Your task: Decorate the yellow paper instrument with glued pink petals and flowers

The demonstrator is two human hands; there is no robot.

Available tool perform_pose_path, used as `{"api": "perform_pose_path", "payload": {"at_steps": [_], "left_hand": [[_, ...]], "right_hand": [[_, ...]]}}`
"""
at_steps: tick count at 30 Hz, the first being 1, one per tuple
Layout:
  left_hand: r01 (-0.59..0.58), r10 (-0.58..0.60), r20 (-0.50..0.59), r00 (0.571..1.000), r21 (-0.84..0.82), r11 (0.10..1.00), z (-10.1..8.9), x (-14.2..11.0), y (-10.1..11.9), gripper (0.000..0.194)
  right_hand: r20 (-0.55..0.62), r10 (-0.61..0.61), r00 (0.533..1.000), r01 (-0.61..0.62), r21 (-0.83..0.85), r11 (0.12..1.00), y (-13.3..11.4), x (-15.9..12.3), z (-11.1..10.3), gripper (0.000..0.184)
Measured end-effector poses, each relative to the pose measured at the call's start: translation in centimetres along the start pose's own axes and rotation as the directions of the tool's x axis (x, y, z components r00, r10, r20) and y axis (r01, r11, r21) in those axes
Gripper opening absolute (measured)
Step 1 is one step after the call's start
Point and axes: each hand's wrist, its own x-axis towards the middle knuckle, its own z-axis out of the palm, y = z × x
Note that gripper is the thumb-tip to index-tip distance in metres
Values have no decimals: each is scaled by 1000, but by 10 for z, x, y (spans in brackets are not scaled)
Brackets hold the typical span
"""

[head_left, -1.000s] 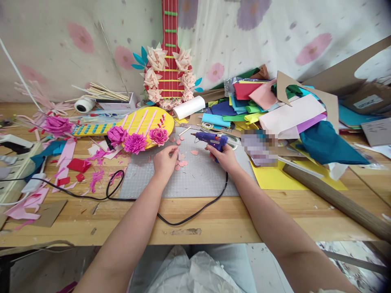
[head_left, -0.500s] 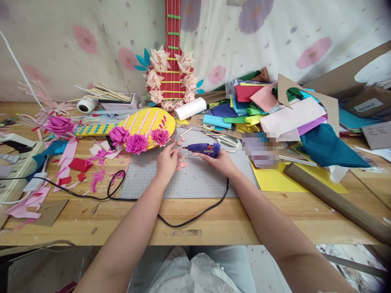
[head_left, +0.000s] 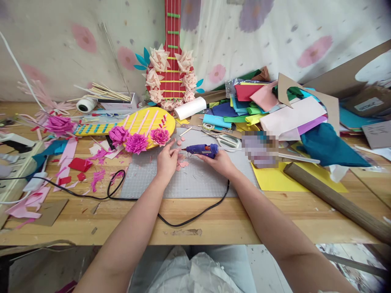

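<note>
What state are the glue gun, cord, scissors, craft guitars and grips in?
Blue plastic glue gun: held, pointing leftward
Thin black cord: slack, looped
Pale-handled scissors: lying flat, opening unclear
Yellow craft guitar: lying down
Red craft guitar: upright
Left grip: fingers bent, hold unclear
Right grip: closed on glue gun

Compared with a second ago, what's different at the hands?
The right hand moved the glue gun left and slightly down in view, bringing its nozzle close to the left hand. Nothing visibly grabbed or released. Yellow guitar and red guitar stayed put.
</note>
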Motion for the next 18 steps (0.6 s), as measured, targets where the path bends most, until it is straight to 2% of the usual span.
{"api": "perform_pose_path", "payload": {"at_steps": [12,18], "left_hand": [[-20,20,7,1000,20,1000,0,0,0,45],[8,-8,7,1000,11,1000,1,-2,4,47]], "right_hand": [[-32,-25,999,26,28,999,1,1,1,40],[-36,-27,999,29,50,998,1,1,1,39]]}}
